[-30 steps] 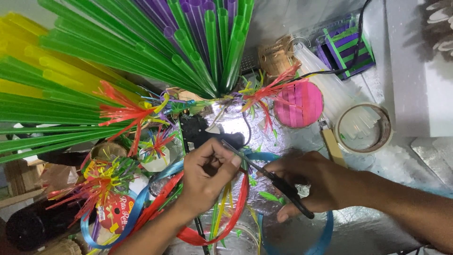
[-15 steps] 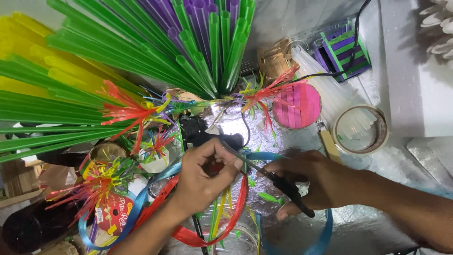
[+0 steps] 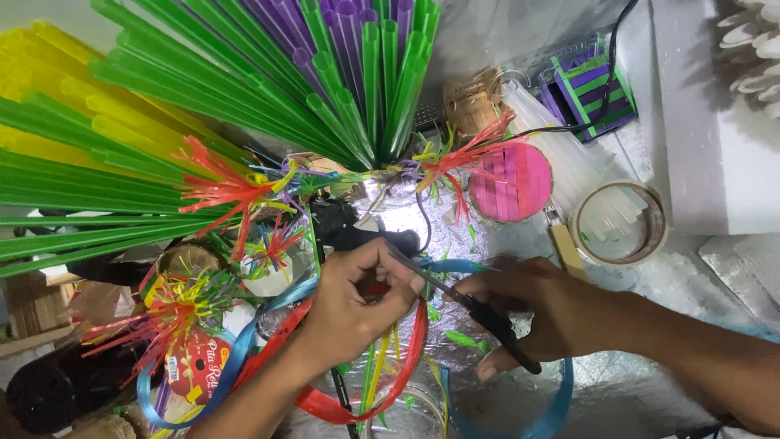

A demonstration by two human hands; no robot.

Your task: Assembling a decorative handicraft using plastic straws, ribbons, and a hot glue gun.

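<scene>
A person's right hand (image 3: 532, 313) grips black-handled scissors (image 3: 463, 305), blades slanting up-left toward the left hand (image 3: 357, 301), whose closed fingers pinch a small piece, too hidden to identify, right at the blade tips. Red ribbon (image 3: 410, 358) loops below on the foil-covered worktop (image 3: 634, 390), beside fanned green straws (image 3: 162, 146).

A large fan of green, yellow and purple drinking straws (image 3: 244, 106) is spread across the upper left. A pink woven disc (image 3: 513, 180) is seen right of centre, with a roll of clear tape (image 3: 621, 222) just beside it to the right. A green-and-purple striped woven box (image 3: 587, 83) is placed near the top, beside a bundle of clear glue sticks (image 3: 561, 154). Frayed red and yellow straw tassels (image 3: 175, 313) are gathered at the lower left.
</scene>
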